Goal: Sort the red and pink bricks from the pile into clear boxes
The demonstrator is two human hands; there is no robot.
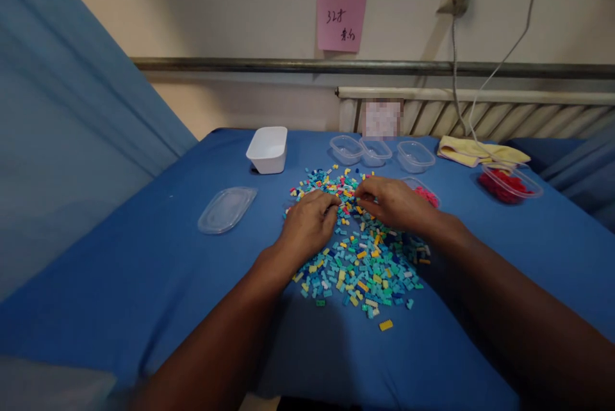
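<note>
A loose heap of small toy building bricks [369,264], in teal, yellow, white, pink and dark blue, spreads over the blue cloth. My left hand [311,222] rests on the left part of the heap, its fingers curled in and the thumb close to the forefinger. Opposite it, my right hand [391,203] hovers over the upper heap with thumb and fingers drawn together. Whatever lies between the fingertips of either hand is too small or hidden to make out. Partly behind my right hand stands a clear tub with pink bricks [425,196].
A white container [268,152] and a clear lid [227,210] lie left of the heap. Clear tubs [346,152] stand at the back. On the right are a tub of red bricks [507,185] and a yellow cloth [480,152] with a cable [500,68] above.
</note>
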